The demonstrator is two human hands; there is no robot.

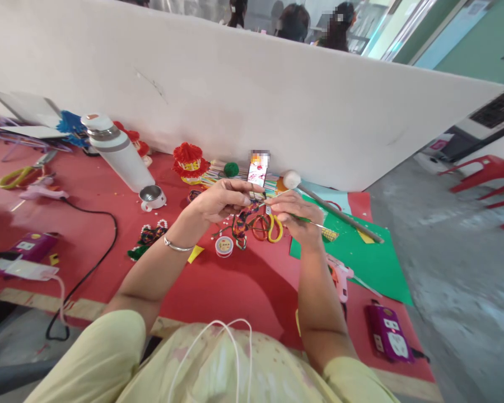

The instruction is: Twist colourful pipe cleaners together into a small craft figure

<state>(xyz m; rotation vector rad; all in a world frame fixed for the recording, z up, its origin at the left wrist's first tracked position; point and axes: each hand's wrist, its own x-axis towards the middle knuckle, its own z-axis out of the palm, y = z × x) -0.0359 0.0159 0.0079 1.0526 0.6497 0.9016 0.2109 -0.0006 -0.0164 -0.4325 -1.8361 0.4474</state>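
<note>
A multicoloured crocheted yarn piece (240, 224) hangs in dark blue, red and orange below my left hand (222, 198), whose thumb and fingers pinch its top edge. My right hand (298, 214) is closed around a slim crochet hook (301, 218) with a green part showing between the fingers. The hook's tip meets the yarn between both hands, but the exact stitch is too small to make out. Under the hands lie scissors (275, 229) with yellow handles. A small round tub (224, 246) stands just left of the hanging piece.
A propped phone (258, 168) leans on the white partition (235, 95). At left stand a white thermos (120, 154) and its steel-lined cup (152, 196). A pink glue gun (340, 277) and purple power strip (388, 330) lie right, near green card (361, 263).
</note>
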